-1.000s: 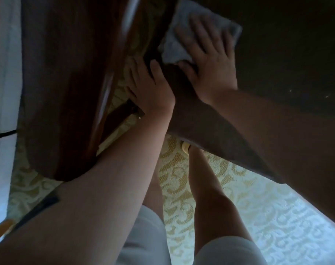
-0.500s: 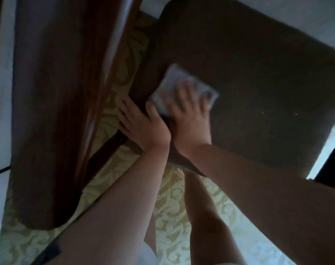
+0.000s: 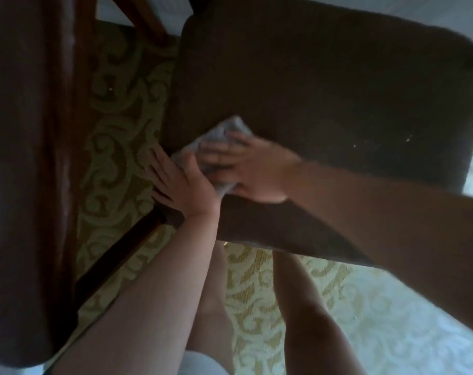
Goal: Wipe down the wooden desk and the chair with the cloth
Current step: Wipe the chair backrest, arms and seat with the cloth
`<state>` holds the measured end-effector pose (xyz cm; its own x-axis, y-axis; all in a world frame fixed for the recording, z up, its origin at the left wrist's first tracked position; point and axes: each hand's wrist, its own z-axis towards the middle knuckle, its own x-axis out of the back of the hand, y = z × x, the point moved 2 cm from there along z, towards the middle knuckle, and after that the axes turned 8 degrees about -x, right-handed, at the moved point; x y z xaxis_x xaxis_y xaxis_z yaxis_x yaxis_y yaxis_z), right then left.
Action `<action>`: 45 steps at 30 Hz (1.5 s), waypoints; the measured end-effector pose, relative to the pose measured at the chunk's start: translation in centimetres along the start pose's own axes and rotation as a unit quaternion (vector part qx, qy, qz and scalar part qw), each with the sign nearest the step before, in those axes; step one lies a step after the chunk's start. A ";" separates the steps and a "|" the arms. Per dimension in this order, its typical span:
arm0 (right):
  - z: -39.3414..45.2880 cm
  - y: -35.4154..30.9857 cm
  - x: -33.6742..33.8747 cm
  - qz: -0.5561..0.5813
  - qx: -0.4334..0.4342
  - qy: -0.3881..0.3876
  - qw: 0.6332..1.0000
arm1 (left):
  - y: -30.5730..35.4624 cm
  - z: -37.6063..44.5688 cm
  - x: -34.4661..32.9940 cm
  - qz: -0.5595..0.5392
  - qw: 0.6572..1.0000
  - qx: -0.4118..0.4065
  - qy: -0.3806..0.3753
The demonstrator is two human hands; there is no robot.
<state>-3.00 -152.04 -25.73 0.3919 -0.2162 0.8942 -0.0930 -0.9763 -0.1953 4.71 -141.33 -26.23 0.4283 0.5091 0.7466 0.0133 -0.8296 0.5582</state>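
The right hand [image 3: 253, 169] is pressing the cloth [image 3: 216, 147] flat, fingers spread, at the chair [image 3: 324, 85] seat's near-left corner; the left hand [image 3: 184, 182] is lying open, bracing that edge. Most of the seat likely remains.

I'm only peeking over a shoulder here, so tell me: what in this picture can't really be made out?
Head view only:
- Cloth: mostly covered by the right hand; its full shape is hidden.
- Left hand: whether its fingertips curl under the chair seat edge cannot be told.
- Desk: cut off by the left edge, dark and blurred.
- Pale specks on the seat: too small to identify.
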 end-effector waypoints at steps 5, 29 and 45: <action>-1.6 1.4 -0.3 0.149 -0.457 0.148 0.864 | 0.2 -0.6 -0.5 0.055 0.998 -0.028 -0.011; -13.2 -6.6 -7.5 0.193 -0.436 0.141 0.868 | 1.8 -7.3 -5.2 0.294 0.773 -0.510 -0.237; -19.3 4.7 -8.3 0.197 -0.533 0.177 0.804 | 3.1 -10.9 -5.8 0.253 0.834 -0.438 -0.221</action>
<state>-24.35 -154.72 -26.25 -0.1272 -0.3069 0.9432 -0.9512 -0.2318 -0.2037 -7.62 -144.38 -24.88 0.4736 -0.1502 0.8678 -0.8517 -0.3289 0.4079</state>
